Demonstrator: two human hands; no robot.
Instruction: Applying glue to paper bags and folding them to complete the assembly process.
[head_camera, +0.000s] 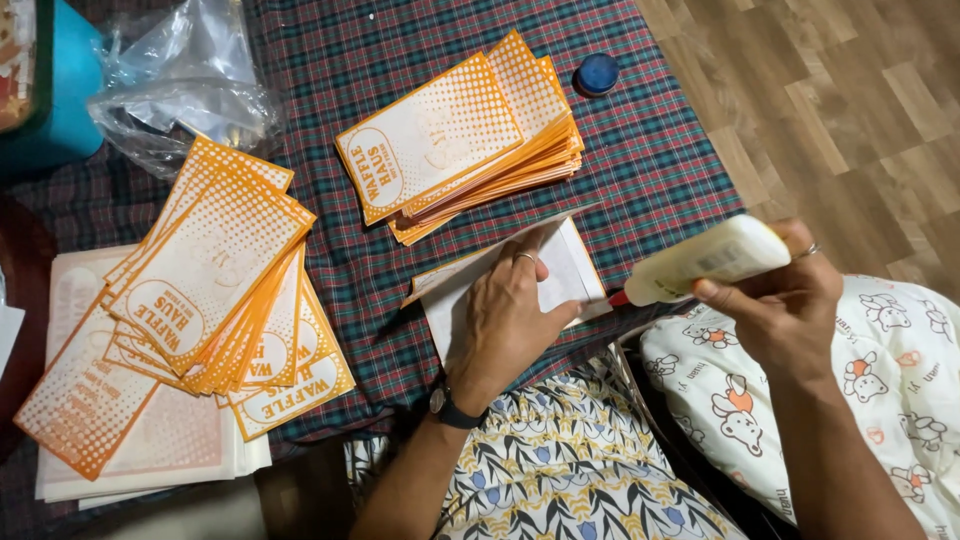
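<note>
Paper bag (560, 275), white side up, lies at the near edge of our plaid-clothed bench (660, 160); our left hand (505, 320) presses flat on it, fingers spread, likely to steady it. Our right hand (790, 300) is closed around a pale glue bottle (705, 260), tip tilted toward the paper. 2 fanned stacks of orange-dotted bags (455, 135) sit nearby

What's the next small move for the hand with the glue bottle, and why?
Probably tip the glue bottle down to the open paper bag. The right hand holds it tilted, its red tip at the bag's edge, while the left hand presses the bag flat on the plaid cloth.
</note>
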